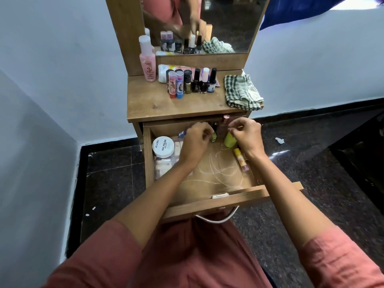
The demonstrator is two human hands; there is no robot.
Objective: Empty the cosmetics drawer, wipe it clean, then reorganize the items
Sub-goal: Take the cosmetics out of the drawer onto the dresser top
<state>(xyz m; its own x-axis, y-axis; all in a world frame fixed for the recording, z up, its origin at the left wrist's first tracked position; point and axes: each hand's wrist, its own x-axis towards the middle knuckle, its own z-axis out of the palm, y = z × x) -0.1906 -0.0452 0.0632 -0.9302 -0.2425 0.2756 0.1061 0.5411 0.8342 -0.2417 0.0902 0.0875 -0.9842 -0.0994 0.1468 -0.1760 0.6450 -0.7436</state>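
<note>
Salmon sleeves (336,265) stretched forward as both hands worked the far end of the open wooden drawer (218,201). The left hand (195,140) pinched a small green bottle (213,137), upright at its fingertips. The right hand (246,132) curled over a lime plastic bottle (229,141), grip unclear. A glossy balm tube (241,161) lay lengthwise beside the right wrist, and a round white jar (163,146) sat left of the left hand.
</note>
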